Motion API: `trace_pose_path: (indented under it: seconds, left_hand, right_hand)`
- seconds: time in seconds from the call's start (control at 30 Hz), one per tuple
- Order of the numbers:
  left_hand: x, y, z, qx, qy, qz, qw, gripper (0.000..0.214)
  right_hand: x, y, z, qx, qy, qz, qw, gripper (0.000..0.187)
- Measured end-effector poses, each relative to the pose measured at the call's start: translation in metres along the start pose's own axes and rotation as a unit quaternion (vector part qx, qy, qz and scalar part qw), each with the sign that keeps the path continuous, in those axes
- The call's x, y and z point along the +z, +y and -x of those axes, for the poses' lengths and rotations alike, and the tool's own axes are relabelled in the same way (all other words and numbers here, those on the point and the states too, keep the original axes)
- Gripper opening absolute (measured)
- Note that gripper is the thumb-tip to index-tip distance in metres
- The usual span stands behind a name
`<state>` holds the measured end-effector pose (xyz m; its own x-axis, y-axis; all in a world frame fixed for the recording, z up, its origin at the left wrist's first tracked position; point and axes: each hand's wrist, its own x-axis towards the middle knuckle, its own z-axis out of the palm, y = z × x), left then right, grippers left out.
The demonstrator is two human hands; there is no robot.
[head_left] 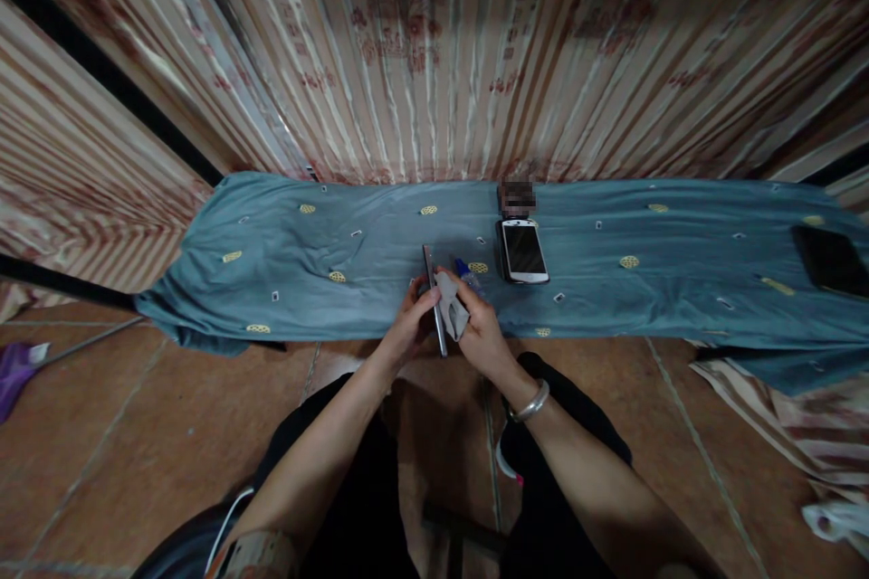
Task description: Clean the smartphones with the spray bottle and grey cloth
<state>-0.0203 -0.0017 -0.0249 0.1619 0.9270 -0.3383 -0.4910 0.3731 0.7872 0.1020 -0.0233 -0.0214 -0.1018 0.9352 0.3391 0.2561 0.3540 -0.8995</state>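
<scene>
My left hand [412, 318] is closed round a thin dark phone [433, 289] held on edge, so only its narrow side shows. My right hand [479, 326] presses a small grey cloth [451, 305] against the phone's face. Both hands hover at the near edge of a low surface covered with a blue-green patterned cloth [339, 235]. A white-framed phone [523, 251] lies face up on that cloth, just right of my hands. A small blue object [465, 270] lies behind my right hand. A silver bangle [530, 401] is on my right wrist.
A dark phone [829, 260] lies at the far right of the cloth. A striped curtain [434, 45] hangs behind. Brown floor tiles [101, 434] lie below, with a purple item [17, 366] at the left and a striped fabric [780, 398] at the right.
</scene>
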Motion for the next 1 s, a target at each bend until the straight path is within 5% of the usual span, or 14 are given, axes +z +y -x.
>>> trace_pose_path:
  seconds: [0.23,0.47,0.73,1.0]
  left_hand:
    - [0.003,0.000,0.004,0.001,-0.040,-0.028,0.999,0.071]
    - [0.007,-0.006,0.011,-0.019,-0.076,-0.062,0.995,0.073]
    - [0.004,-0.002,0.007,0.019,-0.043,-0.048,0.998,0.044]
    - [0.005,-0.006,0.010,-0.015,-0.086,-0.062,0.994,0.059]
  right_hand:
    - [-0.009,0.000,-0.002,-0.023,0.028,0.077,0.996,0.061]
    - [-0.021,0.006,-0.012,-0.037,0.101,0.080,0.991,0.047]
    - [-0.013,0.005,-0.003,-0.111,0.047,0.109,0.987,0.042]
    - [-0.021,0.013,-0.008,-0.145,0.047,0.159,0.975,0.050]
